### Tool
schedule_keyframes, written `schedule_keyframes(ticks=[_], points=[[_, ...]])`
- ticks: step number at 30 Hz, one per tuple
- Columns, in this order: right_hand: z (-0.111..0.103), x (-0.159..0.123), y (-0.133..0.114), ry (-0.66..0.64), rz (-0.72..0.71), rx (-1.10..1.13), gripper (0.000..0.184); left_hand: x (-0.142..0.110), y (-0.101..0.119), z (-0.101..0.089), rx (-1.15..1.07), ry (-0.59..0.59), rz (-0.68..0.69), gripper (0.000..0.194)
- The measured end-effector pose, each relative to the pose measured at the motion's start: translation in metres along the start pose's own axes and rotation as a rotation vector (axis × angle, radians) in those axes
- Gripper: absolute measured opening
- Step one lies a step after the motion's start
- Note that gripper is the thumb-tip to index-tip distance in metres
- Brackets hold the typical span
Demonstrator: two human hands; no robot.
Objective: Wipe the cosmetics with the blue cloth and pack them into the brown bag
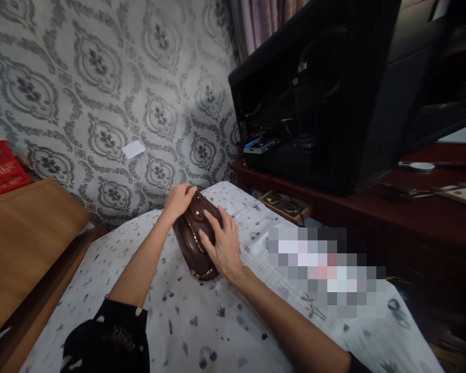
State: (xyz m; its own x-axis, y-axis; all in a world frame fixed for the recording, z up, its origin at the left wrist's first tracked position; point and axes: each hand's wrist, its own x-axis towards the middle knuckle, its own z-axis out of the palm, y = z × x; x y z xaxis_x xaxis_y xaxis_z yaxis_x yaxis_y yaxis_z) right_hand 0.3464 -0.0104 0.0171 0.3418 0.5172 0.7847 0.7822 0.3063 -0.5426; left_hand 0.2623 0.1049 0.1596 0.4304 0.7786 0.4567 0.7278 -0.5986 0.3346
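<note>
A small dark brown leather bag (192, 241) with gold zips lies on a white printed cloth (186, 321). My left hand (177, 199) curls over the bag's far end, fingers closed on its top edge. Over the bag's near side rests my right hand (223, 243), fingers spread and pressed flat on the leather.
A wooden surface (27, 233) runs along the left with a red box (2, 168) behind it. A large black case (314, 98) stands on a dark red wooden shelf (411, 207) at the right. Patterned wallpaper (101, 77) fills the back. A blurred patch lies on the cloth at right.
</note>
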Motion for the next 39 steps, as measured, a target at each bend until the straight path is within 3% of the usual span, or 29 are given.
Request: schedule_keyframes(ticks=[12,17,23,31,39], points=[[0.002,0.002,0.003,0.014,-0.092,-0.014,0.038,0.005,-0.009,0.014,-0.348,-0.058,-0.017,0.048],[-0.003,0.003,0.005,-0.004,-0.112,-0.017,0.036,0.0,-0.017,-0.005,-0.358,-0.083,0.032,0.042],[-0.005,0.002,0.004,-0.048,-0.121,-0.031,0.05,-0.023,-0.048,-0.027,-0.252,-0.008,0.054,0.032],[-0.006,0.003,0.0,-0.062,-0.133,-0.015,0.041,-0.027,-0.075,-0.007,-0.379,0.044,-0.052,0.026],[-0.005,0.002,-0.001,-0.059,-0.148,-0.02,0.04,-0.037,-0.064,-0.008,-0.46,0.081,-0.08,0.021]])
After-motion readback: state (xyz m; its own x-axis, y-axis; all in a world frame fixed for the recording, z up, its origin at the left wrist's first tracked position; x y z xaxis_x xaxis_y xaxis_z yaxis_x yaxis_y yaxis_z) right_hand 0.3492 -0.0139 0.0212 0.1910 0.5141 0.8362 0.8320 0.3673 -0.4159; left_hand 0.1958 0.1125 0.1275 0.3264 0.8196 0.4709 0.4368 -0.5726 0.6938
